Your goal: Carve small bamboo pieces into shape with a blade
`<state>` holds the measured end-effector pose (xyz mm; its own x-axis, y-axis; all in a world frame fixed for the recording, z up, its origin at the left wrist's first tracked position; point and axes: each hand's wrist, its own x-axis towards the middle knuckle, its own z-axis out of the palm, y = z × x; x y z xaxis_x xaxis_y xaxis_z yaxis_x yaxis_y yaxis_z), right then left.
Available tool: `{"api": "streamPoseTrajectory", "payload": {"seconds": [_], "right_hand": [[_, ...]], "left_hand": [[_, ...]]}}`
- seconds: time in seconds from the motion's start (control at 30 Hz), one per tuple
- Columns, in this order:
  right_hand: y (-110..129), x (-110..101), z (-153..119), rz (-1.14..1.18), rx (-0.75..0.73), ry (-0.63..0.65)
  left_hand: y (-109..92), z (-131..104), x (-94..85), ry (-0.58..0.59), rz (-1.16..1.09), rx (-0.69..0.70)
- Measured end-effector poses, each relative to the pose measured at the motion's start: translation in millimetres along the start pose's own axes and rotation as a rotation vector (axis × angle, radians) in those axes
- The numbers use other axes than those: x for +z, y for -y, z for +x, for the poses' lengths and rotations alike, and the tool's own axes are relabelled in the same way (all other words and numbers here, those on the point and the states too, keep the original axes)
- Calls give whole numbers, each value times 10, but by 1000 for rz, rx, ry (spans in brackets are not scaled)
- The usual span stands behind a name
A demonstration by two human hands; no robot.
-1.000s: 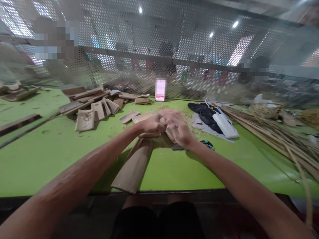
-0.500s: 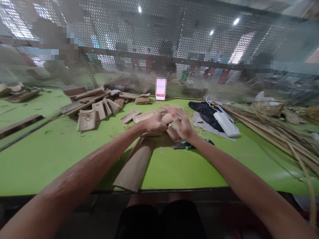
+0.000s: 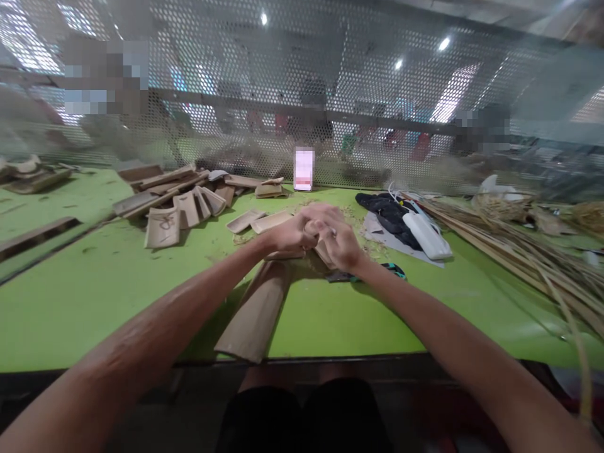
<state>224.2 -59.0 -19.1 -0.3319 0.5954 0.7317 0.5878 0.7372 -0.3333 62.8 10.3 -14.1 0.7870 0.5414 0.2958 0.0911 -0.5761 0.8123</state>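
My left hand (image 3: 292, 234) is closed around a small pale bamboo piece (image 3: 311, 228), mostly covered by fingers. Against it, my right hand (image 3: 343, 245) is curled shut. A small light tip shows near its fingers, but what it grips is too hidden to name. Beneath the hands lie bamboo pieces (image 3: 323, 255) among shavings. A wide split bamboo slab (image 3: 255, 314) runs from below my left hand to the table's front edge. Under my right wrist lies a utility knife (image 3: 395, 270) with a black and teal handle.
Cut bamboo pieces (image 3: 163, 226) are heaped at the left on the green table (image 3: 117, 296). A phone (image 3: 303, 168) stands against the perforated metal screen (image 3: 236, 107). Black gloves (image 3: 389, 214), a white bottle-like object (image 3: 427, 236) and long bamboo strips (image 3: 500, 251) lie at the right.
My right hand has turned and come closer over my left, its fingers more tightly curled. Less of the bamboo piece shows now. Things on the table have stayed in place.
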Motion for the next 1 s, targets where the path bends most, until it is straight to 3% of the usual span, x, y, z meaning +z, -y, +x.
{"api": "streamPoseTrajectory", "payload": {"seconds": [0.07,0.13,0.2,0.3,0.43,0.57,0.63,0.73,0.87,1.0], "right_hand": [[-3,-7,-1,-12,19,-42],[16,-4,-9,-23,9,-32],[36,8,-14,-36,-66,35],[-2,24,0,-30,-138,42],[-215,-2,4,67,40,-65],[-431,-90,-30,172,258,-170],[-435,-122,-36,171,287,-204],[-290,-109,-23,83,197,-205],[-74,-34,6,-104,-40,-129],[-80,-37,25,-162,-180,-37]], "left_hand": [[-28,-13,-22,22,-18,-68],[-33,-19,-43,20,-17,-36],[-18,-16,-60,-43,13,37],[-5,-14,-77,-112,58,-14],[-69,-54,-70,-59,-23,-166],[-110,-110,-46,-142,-99,-194],[-84,-123,-30,-147,-108,-193],[-31,-118,10,-136,-120,-185],[-23,-96,78,-177,-44,-134],[-49,-68,113,-211,48,-68]]}}
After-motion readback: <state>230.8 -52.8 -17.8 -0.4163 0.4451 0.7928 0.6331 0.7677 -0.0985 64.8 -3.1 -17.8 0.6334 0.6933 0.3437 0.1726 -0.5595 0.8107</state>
